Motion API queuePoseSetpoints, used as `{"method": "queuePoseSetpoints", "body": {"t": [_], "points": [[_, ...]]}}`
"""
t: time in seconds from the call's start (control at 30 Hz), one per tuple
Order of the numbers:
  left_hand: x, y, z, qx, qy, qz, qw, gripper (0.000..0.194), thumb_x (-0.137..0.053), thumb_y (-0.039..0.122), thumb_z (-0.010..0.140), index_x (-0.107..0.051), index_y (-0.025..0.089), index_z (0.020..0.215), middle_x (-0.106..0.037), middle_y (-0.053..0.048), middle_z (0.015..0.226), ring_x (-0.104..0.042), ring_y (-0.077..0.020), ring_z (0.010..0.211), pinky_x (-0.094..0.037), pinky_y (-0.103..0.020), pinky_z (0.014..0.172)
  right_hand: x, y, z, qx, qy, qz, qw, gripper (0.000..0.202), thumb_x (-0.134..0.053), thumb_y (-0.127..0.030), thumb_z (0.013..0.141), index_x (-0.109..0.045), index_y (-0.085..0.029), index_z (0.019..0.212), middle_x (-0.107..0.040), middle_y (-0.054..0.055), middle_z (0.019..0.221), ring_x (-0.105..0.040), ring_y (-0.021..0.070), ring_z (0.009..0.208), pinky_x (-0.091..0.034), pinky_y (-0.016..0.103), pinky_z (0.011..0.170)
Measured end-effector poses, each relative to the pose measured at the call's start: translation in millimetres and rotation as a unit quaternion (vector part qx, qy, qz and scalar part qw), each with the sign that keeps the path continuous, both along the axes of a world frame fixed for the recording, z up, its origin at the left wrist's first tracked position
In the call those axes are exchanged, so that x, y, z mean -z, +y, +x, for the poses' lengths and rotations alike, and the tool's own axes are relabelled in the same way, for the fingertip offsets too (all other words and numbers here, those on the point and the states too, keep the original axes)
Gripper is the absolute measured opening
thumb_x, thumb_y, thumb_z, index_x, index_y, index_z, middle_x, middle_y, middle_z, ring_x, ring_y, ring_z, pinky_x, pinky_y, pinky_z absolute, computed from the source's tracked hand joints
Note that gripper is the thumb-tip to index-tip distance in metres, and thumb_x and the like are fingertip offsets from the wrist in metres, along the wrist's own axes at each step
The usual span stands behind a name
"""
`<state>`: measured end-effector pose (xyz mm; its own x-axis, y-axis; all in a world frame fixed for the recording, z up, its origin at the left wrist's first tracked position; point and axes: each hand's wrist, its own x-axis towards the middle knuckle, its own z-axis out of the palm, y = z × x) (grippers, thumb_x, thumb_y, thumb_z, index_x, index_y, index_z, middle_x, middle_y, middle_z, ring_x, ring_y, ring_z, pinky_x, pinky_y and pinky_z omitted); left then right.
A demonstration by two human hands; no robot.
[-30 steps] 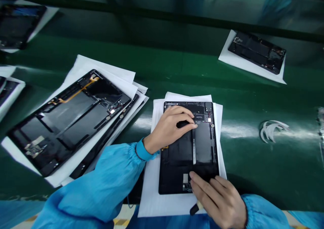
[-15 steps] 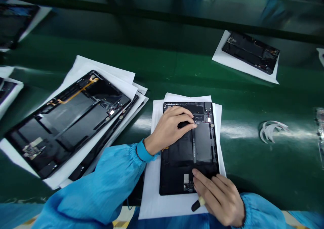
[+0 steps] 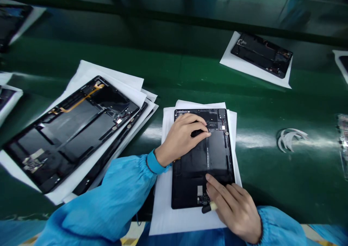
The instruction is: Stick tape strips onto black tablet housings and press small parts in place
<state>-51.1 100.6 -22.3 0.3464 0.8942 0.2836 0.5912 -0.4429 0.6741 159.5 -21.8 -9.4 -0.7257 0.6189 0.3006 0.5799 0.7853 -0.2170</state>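
Observation:
An opened black tablet [image 3: 190,193] lies upright before me on white sheets [image 3: 163,220], its inner parts showing. My left hand [image 3: 185,137] reaches over its upper half, thumb and forefinger closed in a pinch near the top of the narrow centre strip [image 3: 208,155]. Whatever those fingertips hold is too small to make out. Low on the tablet's right side, my right hand [image 3: 233,206] rests with fingertips on the dark surface. A pale yellow stick with a black end [image 3: 210,207] pokes out from under its fingers, beside the small circuit board [image 3: 203,199].
At left, another opened tablet [image 3: 81,130] with an orange ribbon cable lies on a stack of sheets and tablets. A further tablet [image 3: 263,53] sits on paper at the back right. White curled strips [image 3: 290,139] lie on the green table [image 3: 266,173].
My right hand has slid slightly up the tablet, and the black-ended stick has shifted a little up and left with it. My left hand keeps its pinch in the same spot.

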Motion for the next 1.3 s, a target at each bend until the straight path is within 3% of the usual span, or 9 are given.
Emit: {"method": "queuePoseSetpoints", "body": {"t": [0.2, 0.37, 0.9, 1.13, 1.3], "points": [[-0.4, 0.0, 0.4, -0.001, -0.001, 0.001, 1.000, 0.004, -0.071, 0.021, 0.084, -0.070, 0.019, 0.081, -0.070, -0.005, 0.097, -0.063, -0.0223, 0.092, -0.045, -0.040, 0.085, -5.1, 4.6, -6.6, 0.031, -0.007, 0.007, 0.999, 0.033, -0.038, -0.009, 0.095, -0.072, -0.009, 0.095, -0.069, 0.015, 0.117, -0.055, 0.0147, 0.057, -0.040, 0.032, 0.054], [0.2, -0.1, -0.2, -0.004, 0.002, 0.000, 1.000, 0.004, -0.070, 0.023, 0.085, -0.070, 0.021, 0.082, -0.069, -0.004, 0.097, -0.063, -0.0223, 0.093, -0.045, -0.040, 0.085, -1.7, 4.5, -11.2, 0.059, -0.013, 0.009, 0.998, 0.020, -0.051, -0.011, 0.092, -0.072, -0.013, 0.092, -0.069, 0.013, 0.118, -0.054, 0.0145, 0.056, -0.039, 0.033, 0.055], [1.5, -1.8, 1.0, -0.014, 0.003, -0.019, 1.000, 0.009, -0.067, 0.026, 0.088, -0.070, 0.022, 0.081, -0.070, -0.004, 0.097, -0.061, -0.0221, 0.091, -0.045, -0.041, 0.085, 3.6, 4.0, -7.2, 0.048, 0.005, 0.006, 0.999, 0.022, -0.050, -0.011, 0.093, -0.072, -0.012, 0.093, -0.067, 0.010, 0.121, -0.062, 0.0136, 0.059, -0.045, 0.031, 0.055], [-0.9, -2.4, 2.2, -0.019, 0.000, -0.016, 1.000, 0.008, -0.069, 0.024, 0.086, -0.070, 0.021, 0.079, -0.070, -0.003, 0.095, -0.062, -0.0218, 0.089, -0.044, -0.041, 0.083, 7.0, 2.6, -6.5, 0.047, 0.003, -0.010, 0.999, 0.014, -0.060, -0.013, 0.089, -0.072, -0.013, 0.096, -0.063, 0.010, 0.127, -0.063, 0.0129, 0.059, -0.047, 0.030, 0.055], [-6.2, -1.5, 2.0, -0.020, -0.060, -0.034, 0.997, 0.005, -0.073, 0.024, 0.083, -0.071, 0.021, 0.080, -0.070, -0.003, 0.092, -0.063, -0.0207, 0.086, -0.045, -0.039, 0.081, 7.6, 2.1, -5.2, 0.047, 0.003, -0.008, 0.999, 0.016, -0.057, -0.013, 0.090, -0.073, -0.013, 0.094, -0.061, 0.009, 0.129, -0.061, 0.0121, 0.057, -0.047, 0.030, 0.054]]}}
